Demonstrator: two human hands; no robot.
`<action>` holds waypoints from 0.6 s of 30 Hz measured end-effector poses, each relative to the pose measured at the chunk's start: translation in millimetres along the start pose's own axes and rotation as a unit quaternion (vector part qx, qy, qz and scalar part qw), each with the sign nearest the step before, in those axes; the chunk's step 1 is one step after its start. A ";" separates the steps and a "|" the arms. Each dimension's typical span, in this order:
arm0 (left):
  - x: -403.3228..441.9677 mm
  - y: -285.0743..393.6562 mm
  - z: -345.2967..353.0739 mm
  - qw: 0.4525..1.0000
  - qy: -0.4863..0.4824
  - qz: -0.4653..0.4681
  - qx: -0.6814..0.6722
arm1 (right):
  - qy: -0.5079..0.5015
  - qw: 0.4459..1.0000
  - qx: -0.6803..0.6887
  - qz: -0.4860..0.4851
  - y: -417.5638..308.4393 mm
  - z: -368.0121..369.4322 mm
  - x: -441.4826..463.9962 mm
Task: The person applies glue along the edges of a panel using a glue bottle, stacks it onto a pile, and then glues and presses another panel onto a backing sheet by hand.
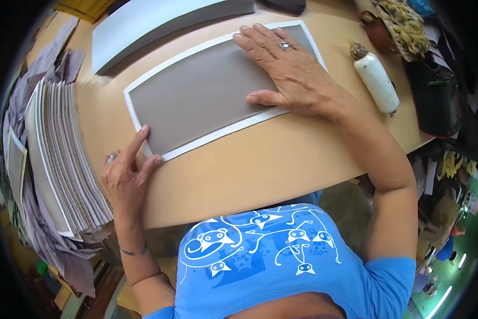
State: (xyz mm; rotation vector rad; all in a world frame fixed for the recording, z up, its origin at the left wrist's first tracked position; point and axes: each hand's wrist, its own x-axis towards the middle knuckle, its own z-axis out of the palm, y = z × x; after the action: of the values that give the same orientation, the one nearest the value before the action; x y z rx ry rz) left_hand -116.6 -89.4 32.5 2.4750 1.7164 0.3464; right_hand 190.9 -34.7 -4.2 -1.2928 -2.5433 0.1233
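A grey-brown rectangular sheet (196, 95) with a white border lies flat on the light wooden table (239, 159). My right hand (292, 72) rests palm down on the sheet's right part, fingers spread and pointing up-left, with a ring on one finger. At the sheet's lower left corner is my left hand (127, 175), thumb and index finger apart and touching the edge. Nothing is gripped in either hand.
Behind the sheet sits a stack of pale sheets (159, 26). A thick stack of bordered panels (69, 159) is at the left, beside grey cloth pieces (50, 66). On the right are a white bottle (376, 82), a brown pot (378, 32) and a black bag (435, 101).
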 end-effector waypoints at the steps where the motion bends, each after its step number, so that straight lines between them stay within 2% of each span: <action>1: 0.8 -0.9 -0.1 1.000 0.002 0.001 -0.007 | -0.003 1.000 -0.005 -0.001 -0.4 -1.3 0.9; 5: -1.7 -8.7 3.9 0.999 0.010 -0.009 -0.050 | -0.006 0.999 -0.034 0.037 4.1 -7.2 -2.2; 8: 0.7 -5.9 -3.8 0.996 -0.038 -0.054 -0.068 | -0.016 0.998 -0.041 0.043 5.0 -8.4 -5.4; 11: 3.6 -12.3 -6.6 0.987 -0.067 -0.058 -0.134 | -0.021 0.998 -0.043 0.051 11.2 -13.0 -5.1; 14: 5.9 -25.9 -13.8 0.936 -0.160 -0.141 -0.279 | -0.028 0.995 -0.059 0.070 15.3 -8.0 -8.4; 16: 4.0 -37.9 -16.9 0.891 -0.101 -0.187 -0.402 | -0.042 0.996 -0.024 0.080 18.7 -11.6 -8.0; 17: 5.4 -42.1 -16.1 0.861 -0.069 -0.205 -0.461 | -0.013 0.996 0.036 0.085 20.0 -15.3 -8.2; 18: 7.7 -43.6 -13.6 0.830 -0.054 -0.179 -0.525 | -0.028 0.995 -0.012 0.092 21.3 -15.5 -10.0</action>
State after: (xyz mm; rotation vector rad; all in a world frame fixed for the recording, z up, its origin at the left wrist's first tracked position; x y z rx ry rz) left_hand -157.0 -67.3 37.1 1.3232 1.3211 0.8088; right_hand 217.5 -30.8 4.1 -1.5526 -2.4734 0.1700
